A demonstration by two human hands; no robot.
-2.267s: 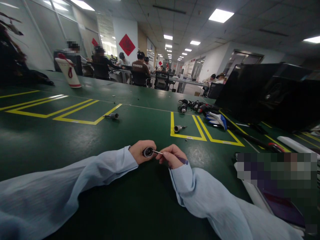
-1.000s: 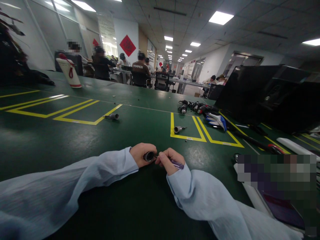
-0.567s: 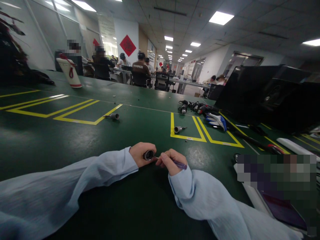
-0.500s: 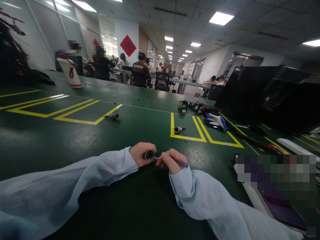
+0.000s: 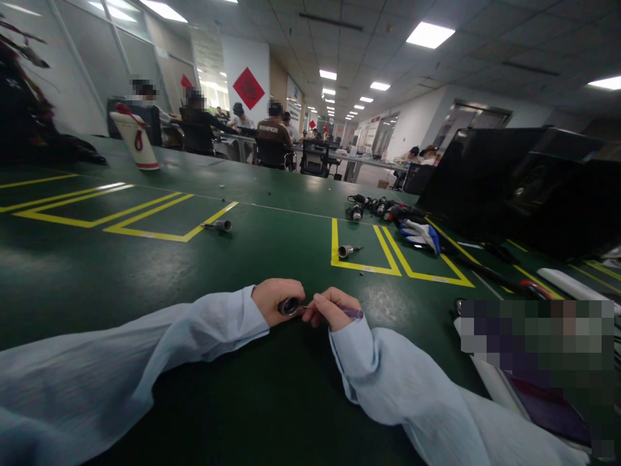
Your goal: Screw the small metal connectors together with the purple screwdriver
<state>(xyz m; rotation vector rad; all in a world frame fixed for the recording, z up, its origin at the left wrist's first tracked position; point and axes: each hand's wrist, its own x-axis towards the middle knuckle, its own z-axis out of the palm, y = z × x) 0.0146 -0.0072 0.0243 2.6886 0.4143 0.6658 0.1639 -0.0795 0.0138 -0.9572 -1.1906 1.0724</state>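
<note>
My left hand is closed around a hollow, dark metal cylinder, its round open end turned toward me. In my right hand is a small screwdriver with a purple handle, pinched between thumb and fingers. Its thin shaft points left and meets the cylinder's right side; the tip is hidden. Both hands are low over the green table. Farther off, a similar metal part with a thin stem lies inside a yellow taped outline, and another such part lies by the left outline.
A blue-and-white glove and several dark cabled parts lie at the back right, near black monitors. To the right is a phone-like device. A paper cup stands back left. Several people sit at far desks.
The cylinder has tilted slightly in my left hand, and the screwdriver's handle has shifted a little left and up. Everything else on the table stays put.
</note>
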